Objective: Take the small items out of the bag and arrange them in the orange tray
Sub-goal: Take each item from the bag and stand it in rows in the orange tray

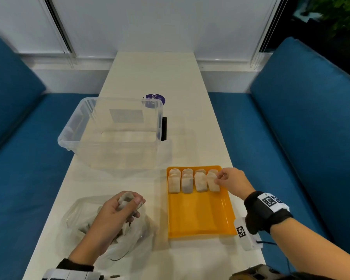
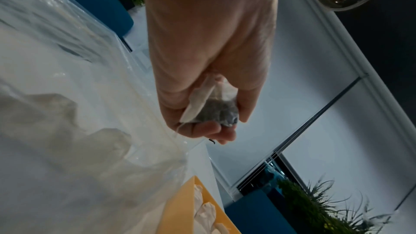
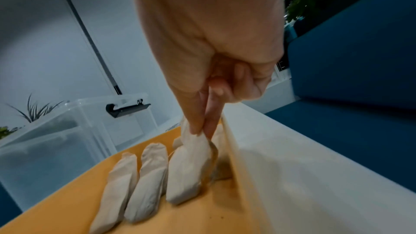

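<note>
An orange tray [image 1: 200, 217] lies on the white table, with several tea bags [image 1: 187, 181] lined up along its far end. My right hand [image 1: 218, 179] pinches the top of the rightmost tea bag [image 3: 191, 159] between thumb and forefinger, against the tray's right wall [image 3: 245, 175]. A clear plastic bag [image 1: 83, 223] holding more tea bags lies at the front left. Just above it my left hand [image 1: 127, 203] grips a single tea bag [image 2: 213, 108] in curled fingers.
A clear plastic storage bin [image 1: 113, 130] with a black latch stands behind the bag and tray. A purple round sticker [image 1: 156, 100] lies beyond it. Blue bench seats [image 1: 291, 122] flank the narrow table on both sides.
</note>
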`<state>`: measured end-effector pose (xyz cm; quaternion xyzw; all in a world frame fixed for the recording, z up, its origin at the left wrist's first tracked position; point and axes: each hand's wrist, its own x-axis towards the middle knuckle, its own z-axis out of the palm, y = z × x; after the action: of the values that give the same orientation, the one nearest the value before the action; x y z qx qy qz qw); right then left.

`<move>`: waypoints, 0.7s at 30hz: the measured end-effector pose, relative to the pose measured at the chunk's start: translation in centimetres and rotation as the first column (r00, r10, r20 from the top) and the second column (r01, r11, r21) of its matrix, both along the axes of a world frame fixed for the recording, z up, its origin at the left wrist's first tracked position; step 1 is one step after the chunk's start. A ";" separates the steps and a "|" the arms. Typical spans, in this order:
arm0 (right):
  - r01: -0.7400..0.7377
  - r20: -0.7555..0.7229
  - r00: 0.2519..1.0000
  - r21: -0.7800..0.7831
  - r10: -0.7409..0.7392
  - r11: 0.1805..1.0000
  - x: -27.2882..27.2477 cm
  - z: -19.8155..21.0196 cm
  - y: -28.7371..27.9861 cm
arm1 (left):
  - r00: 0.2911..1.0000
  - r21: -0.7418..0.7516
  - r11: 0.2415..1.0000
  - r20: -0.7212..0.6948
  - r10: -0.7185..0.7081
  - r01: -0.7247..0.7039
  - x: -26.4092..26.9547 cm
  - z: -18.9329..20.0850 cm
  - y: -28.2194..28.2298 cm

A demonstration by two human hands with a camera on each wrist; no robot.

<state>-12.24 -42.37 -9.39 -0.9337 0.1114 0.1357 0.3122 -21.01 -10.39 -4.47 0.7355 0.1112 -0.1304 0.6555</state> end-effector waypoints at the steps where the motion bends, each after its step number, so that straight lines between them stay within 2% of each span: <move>1: -0.020 -0.014 1.000 -0.031 0.019 0.999 0.1 -0.1 0.3 | 1.000 0.004 1.000 -0.008 0.004 -0.004 -0.1 0.0 0.1; 6: -0.175 -0.067 0.984 -0.285 0.163 0.942 0.4 0.2 1.4 | 0.999 -0.002 1.000 -0.040 0.028 -0.028 -0.1 0.1 0.1; 8: -0.200 -0.076 0.980 -0.335 0.186 0.921 0.6 0.4 1.5 | 0.999 0.000 1.000 -0.049 0.023 -0.023 -0.1 0.2 0.0; 21: -0.205 -0.071 0.979 -0.327 0.193 0.923 0.4 0.9 1.3 | 0.996 0.013 0.999 -0.087 -0.033 0.034 -0.1 1.0 -0.1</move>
<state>-11.82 -41.03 -8.45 -0.9766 0.0430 0.1634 0.1328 -21.12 -10.53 -3.44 0.7355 0.1281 -0.1722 0.6427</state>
